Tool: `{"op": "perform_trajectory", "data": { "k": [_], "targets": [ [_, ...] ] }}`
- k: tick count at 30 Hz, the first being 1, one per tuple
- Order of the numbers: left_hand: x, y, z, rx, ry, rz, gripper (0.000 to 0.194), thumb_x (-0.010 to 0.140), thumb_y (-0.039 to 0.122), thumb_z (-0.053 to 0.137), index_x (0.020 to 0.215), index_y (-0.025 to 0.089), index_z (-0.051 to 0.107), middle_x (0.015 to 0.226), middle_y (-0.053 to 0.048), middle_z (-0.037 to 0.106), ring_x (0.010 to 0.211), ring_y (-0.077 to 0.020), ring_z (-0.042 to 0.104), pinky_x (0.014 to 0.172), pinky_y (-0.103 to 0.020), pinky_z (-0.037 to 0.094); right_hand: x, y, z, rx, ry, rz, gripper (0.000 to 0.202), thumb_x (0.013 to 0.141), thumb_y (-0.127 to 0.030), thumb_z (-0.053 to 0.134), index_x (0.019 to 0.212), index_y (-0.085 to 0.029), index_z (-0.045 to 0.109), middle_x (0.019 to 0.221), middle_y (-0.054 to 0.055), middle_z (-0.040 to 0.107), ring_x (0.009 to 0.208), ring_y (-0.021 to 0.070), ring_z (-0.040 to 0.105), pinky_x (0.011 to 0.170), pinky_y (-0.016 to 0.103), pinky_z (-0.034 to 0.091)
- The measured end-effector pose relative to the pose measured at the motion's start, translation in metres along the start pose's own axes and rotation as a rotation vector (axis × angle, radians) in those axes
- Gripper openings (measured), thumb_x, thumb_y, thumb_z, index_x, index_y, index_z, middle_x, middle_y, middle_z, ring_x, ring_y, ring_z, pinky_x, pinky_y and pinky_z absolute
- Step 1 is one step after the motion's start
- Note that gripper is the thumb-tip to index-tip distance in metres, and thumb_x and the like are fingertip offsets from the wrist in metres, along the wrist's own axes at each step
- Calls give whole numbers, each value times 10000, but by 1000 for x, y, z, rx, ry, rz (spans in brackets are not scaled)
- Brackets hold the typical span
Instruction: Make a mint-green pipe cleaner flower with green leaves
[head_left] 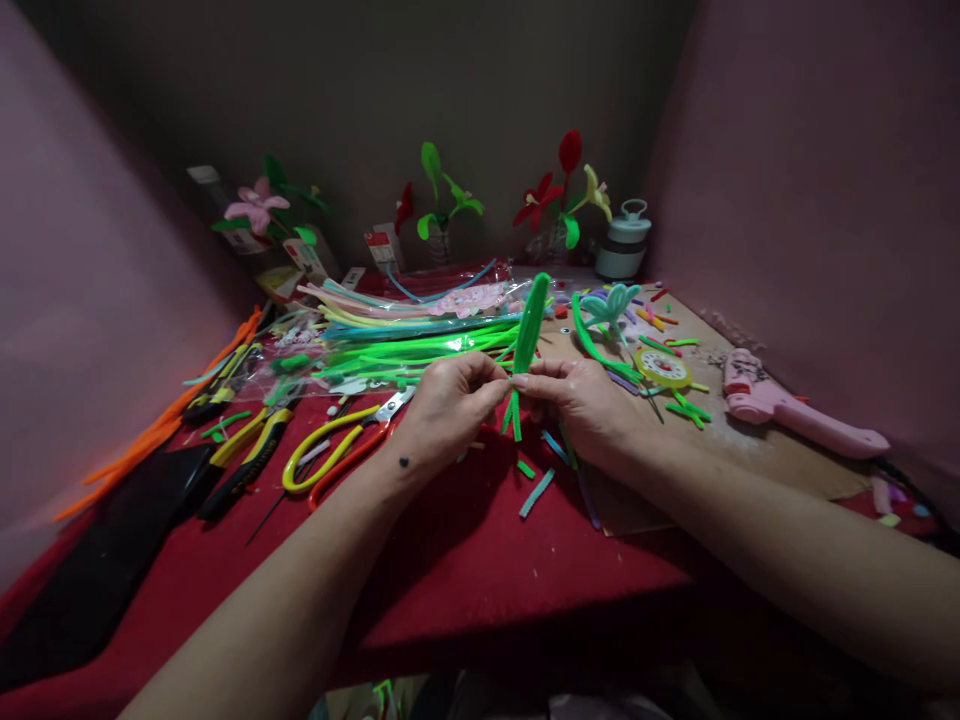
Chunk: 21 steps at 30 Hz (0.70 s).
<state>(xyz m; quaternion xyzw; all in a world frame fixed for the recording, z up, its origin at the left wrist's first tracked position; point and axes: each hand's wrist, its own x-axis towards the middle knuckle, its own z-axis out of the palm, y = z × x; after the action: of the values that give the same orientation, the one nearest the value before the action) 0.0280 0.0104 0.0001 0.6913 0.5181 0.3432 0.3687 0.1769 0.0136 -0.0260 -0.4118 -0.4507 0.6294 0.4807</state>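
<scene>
Both hands meet over the middle of the red-covered table, around a leaf of bright green pipe cleaners [531,325]. The leaf stands upright, and its loose stem ends hang below the fingers. My left hand [459,400] pinches the leaf's base from the left, thumb and index finger together. From the other side my right hand [574,398] pinches the same base, its fingertips nearly touching the left ones. Below them lie short cut pieces, among them a light blue pipe cleaner piece [537,493]. Scissors with yellow and red handles [322,455] rest beside my left wrist.
Bundles of pipe cleaners [420,345] in clear plastic lie behind the hands. Pliers [255,450] are at the left. At the right are a pink hot tool [802,410], a yellow round dial [663,367] and a teal pipe-cleaner flower [611,305]. Finished flowers [442,195] stand along the wall.
</scene>
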Motion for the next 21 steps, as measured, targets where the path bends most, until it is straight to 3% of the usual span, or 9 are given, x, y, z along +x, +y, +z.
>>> {"op": "perform_trajectory", "data": {
  "k": [3,7,9,12,15,17,21],
  "targets": [
    [0,-1,2,-35,13,0,180,771,326,563,723,154,539,565,38,505,464,-65,451,417,-168,371,1,1,-1,-65,47,-26,262,581,-334,738,615,-134,571,521,-34,497,462,70,403,469,248,266],
    [0,0,4,-155,-13,-83,326,644,396,695,793,177,505,631,43,531,476,-86,501,416,-200,412,1,0,2,-7,122,-46,258,574,-318,741,613,-140,558,518,-36,493,462,76,411,475,255,271],
    [-1,0,6,-93,-22,-76,317,617,384,713,762,170,528,615,34,543,486,-97,512,425,-206,409,1,-1,4,21,134,-53,231,586,-293,729,627,-145,555,532,-32,505,471,83,428,480,257,277],
    [-2,-1,9,114,41,46,169,702,308,617,657,150,574,590,13,554,511,-92,499,459,-198,386,1,1,4,24,138,-87,177,613,-251,699,624,-146,557,542,-32,507,475,79,428,487,257,283],
    [-3,0,10,211,70,109,193,744,250,532,586,144,567,540,23,512,498,-79,453,462,-190,353,2,5,1,7,144,-128,164,608,-230,703,619,-136,569,544,-34,506,478,68,413,495,253,286],
    [-4,1,9,143,6,58,213,753,266,525,583,143,559,515,32,484,482,-77,449,454,-187,350,4,6,0,23,128,-114,185,601,-245,716,625,-134,570,546,-33,514,479,68,417,495,252,289],
    [-3,4,1,-158,-200,-188,198,761,319,546,659,150,560,521,30,532,445,-74,481,439,-181,375,5,7,0,111,72,-25,264,589,-282,737,599,-156,505,502,-47,479,443,67,403,476,252,278]
  ]
}}
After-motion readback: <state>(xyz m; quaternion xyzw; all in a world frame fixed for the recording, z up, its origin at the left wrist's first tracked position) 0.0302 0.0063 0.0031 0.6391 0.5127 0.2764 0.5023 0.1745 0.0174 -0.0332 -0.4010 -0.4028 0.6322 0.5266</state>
